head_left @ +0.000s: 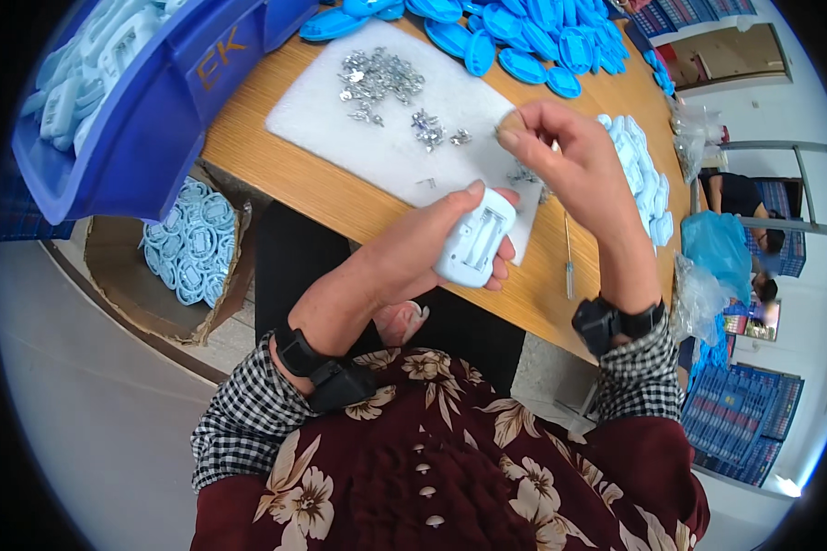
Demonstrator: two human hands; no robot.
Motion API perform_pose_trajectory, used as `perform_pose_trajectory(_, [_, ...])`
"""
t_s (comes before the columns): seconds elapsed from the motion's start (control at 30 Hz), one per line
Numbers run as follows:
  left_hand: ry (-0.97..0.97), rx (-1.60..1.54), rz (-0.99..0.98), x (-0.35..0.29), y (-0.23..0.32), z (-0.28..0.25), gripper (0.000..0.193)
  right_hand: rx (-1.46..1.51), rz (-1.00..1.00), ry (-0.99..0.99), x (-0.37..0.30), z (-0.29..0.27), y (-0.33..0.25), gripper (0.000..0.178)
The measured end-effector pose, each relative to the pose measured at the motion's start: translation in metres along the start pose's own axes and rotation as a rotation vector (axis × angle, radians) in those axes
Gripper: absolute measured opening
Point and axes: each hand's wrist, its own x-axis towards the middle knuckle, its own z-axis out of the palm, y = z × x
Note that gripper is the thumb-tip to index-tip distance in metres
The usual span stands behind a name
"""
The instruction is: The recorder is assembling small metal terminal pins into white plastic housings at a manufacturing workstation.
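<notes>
My left hand [420, 243] is wrapped around a pale blue plastic housing [471, 246], thumb along its upper edge and fingertips showing at the far side. A long slotted recess faces up on the housing. Above and to the right, my right hand [574, 156] is closed in a pinch, thumb against the index finger; whatever it holds is too small to make out. Beneath both hands lies a white foam sheet [331, 138] with a heap of small metal parts [390, 78] and a smaller cluster [428, 130]. More metal bits lie partly hidden by my right hand.
A thin screwdriver-like tool [569, 275] rests on the wooden table [606, 317]. Bright blue oval shells [533, 37] are piled at the back, pale housings [648, 184] at right. A blue bin [147, 138] stands left, above a cardboard box [138, 289] of pale round parts. People are visible far right.
</notes>
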Motion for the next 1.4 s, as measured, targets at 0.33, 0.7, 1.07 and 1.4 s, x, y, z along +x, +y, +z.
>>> perform_pose_trajectory(0.33, [0.059,-0.024,0.076,0.005,-0.004,0.006,0.05,-0.151,-0.146,0.162,-0.068,0.024,0.027,0.016])
perform_pose_trajectory(0.7, [0.205,0.155,0.104,0.012,-0.015,0.005,0.05,-0.673,-0.431,0.296,-0.086,0.04,0.015,0.018])
perform_pose_trajectory(1.07, [0.142,0.175,0.105,0.001,-0.006,0.02,0.054,0.064,-0.155,0.423,-0.089,0.042,0.035,0.025])
perform_pose_trajectory(1.4, [0.274,0.585,0.196,-0.017,-0.007,0.026,0.043,0.82,0.273,-0.018,-0.095,0.03,0.035,0.027])
